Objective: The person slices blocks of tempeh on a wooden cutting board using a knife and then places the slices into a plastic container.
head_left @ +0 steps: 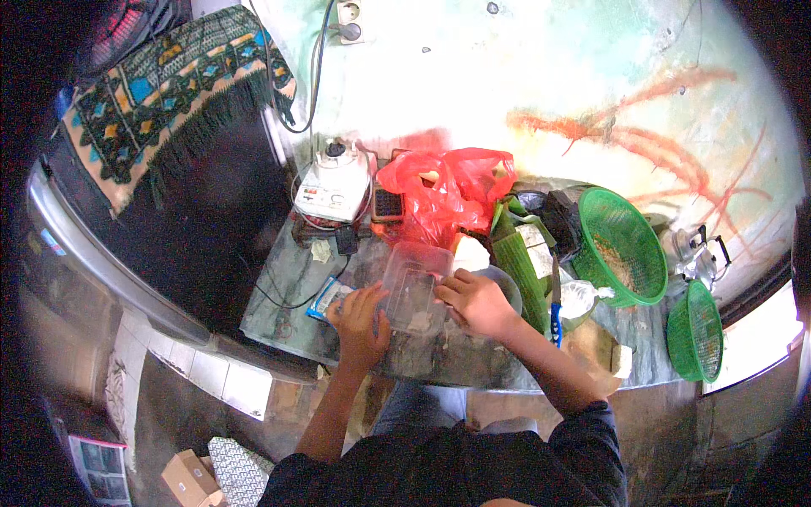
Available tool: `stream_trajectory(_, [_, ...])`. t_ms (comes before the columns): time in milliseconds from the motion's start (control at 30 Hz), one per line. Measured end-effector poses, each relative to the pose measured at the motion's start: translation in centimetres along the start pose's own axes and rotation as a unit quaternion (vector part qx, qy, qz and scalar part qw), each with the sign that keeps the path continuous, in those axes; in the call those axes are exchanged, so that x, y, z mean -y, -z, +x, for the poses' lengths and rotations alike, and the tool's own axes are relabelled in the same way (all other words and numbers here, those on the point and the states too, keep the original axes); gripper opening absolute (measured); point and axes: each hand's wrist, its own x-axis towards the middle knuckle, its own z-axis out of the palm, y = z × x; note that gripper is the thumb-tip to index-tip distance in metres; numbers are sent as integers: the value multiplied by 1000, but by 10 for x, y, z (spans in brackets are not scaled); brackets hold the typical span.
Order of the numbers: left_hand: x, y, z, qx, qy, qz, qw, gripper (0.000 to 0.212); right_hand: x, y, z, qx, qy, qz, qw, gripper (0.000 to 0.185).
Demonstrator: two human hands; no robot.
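A clear plastic container [415,291] lies on the grey table between my two hands. My left hand [362,323] is at its left side, fingers spread, close to a small blue-and-white packet [329,298]. With bent fingers my right hand [478,301] holds the container's right edge; its fingertips are partly hidden. Behind the container is a red plastic bag [443,190], with a white block [471,253] at its lower edge. A round bowl [507,288] is partly covered by my right hand. Whether my left fingertips grip the container cannot be made out.
Banana leaves [523,279], a blue-handled knife [555,317], a knotted clear bag [580,298] and a wooden board [589,348] lie to the right. Beyond are green baskets [659,253] and metal kettles [694,253]. A white blender base [336,190] with cords stands at the back left.
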Motion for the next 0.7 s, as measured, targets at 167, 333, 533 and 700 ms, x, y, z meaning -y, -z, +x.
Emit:
stream_trajectory(167, [-1,2,1,-4,4,-5,1000,38,24,7,4,-8,21,57,998,16])
stream_trajectory(333, [0,0,3,-6,1,-13,1000,37,36,12,9,-17,-3,150,989,12])
stream_trajectory(533, [-1,2,3,-10,-3,-7,1000,36,19,14,17,-25,-30,80,996,14])
stream_trajectory(700, [0,0,2,-12,-2,-7,1000,36,8,-6,21,-40,-40,38,998,18])
